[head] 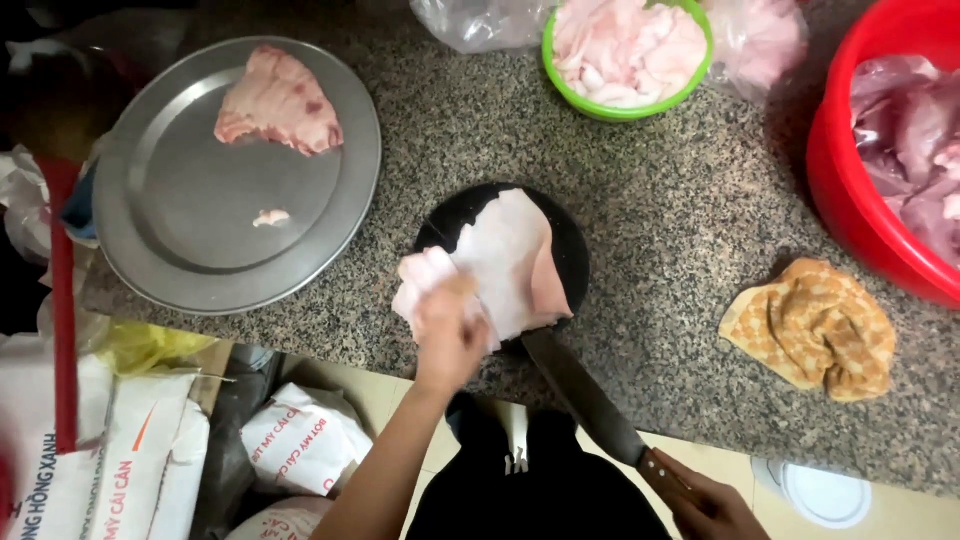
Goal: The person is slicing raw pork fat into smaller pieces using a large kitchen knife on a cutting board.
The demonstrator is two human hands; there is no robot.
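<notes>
Left forearm rising from bottom centre of the frame, wrist bent, left hand point(448, 335) laid palm-down just below centre on the near left edge of a pale pink slab of meat point(500, 265). Fingers curled over that edge and pinching it, blurred, so exact grip hard to tell. Slab spread flat on a small round black board point(575, 250) at centre, most of it stretching up and right from the fingers, covering much of the board and overhanging it at lower left. Right hand point(705, 505) at bottom right, partly cut off by the frame edge, fingers closed round the dark wooden handle of a knife point(585, 400). Blade slanting up and left from that hand, tip hidden under or against the slab's lower edge just right of the left hand; touching or not, cannot tell. Speckled stone counter point(650, 200) under everything. Round metal tray point(200, 240) at upper left with a streaky cut of meat point(280, 100) and a small scrap point(270, 217). Green bowl point(548, 55) of pale pieces at top centre, red basin point(850, 200) at upper right edge, crumpled orange cloth point(815, 325) at right, well apart from both hands. White printed bags point(300, 440) on the floor at lower left.
</notes>
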